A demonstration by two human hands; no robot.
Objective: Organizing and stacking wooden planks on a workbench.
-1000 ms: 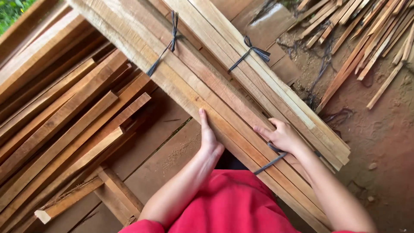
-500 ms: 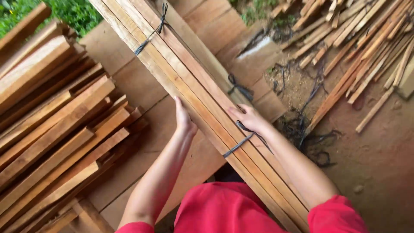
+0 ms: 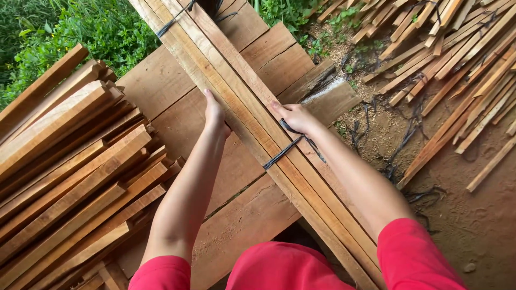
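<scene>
a: since a second ago the bundle of wooden slats (image 3: pixel 242 102) has slid farther out over the plank platform (image 3: pixel 161 86); the second bundle we saw beside it before is out of sight now, and grass (image 3: pixel 80 32) shows past the platform's far left corner.

b: and our hands moved along with it. our left hand (image 3: pixel 214 114) lies flat against the bundle's left side, fingers straight and together, not wrapped round anything.

a: our right hand (image 3: pixel 294 117) rests on the bundle's top and right edge, fingers curved over the wood, just beside the dark strap (image 3: pixel 282 153) that ties the slats (whether a finger hooks the strap, we cannot tell).

b: the bundle runs slantwise from the platform's far edge down to our red shirt (image 3: pixel 279 268) at the near edge. a second dark tie (image 3: pixel 174 20) crosses it near the far end.

a: a stack of loose slats (image 3: pixel 70 172) lies along the platform's left side, well apart from our left hand. on the dirt ground (image 3: pixel 473 225) past the right edge lies a scattered pile of slats (image 3: pixel 457 59) with dark strap scraps (image 3: pixel 398 156) among it.
</scene>
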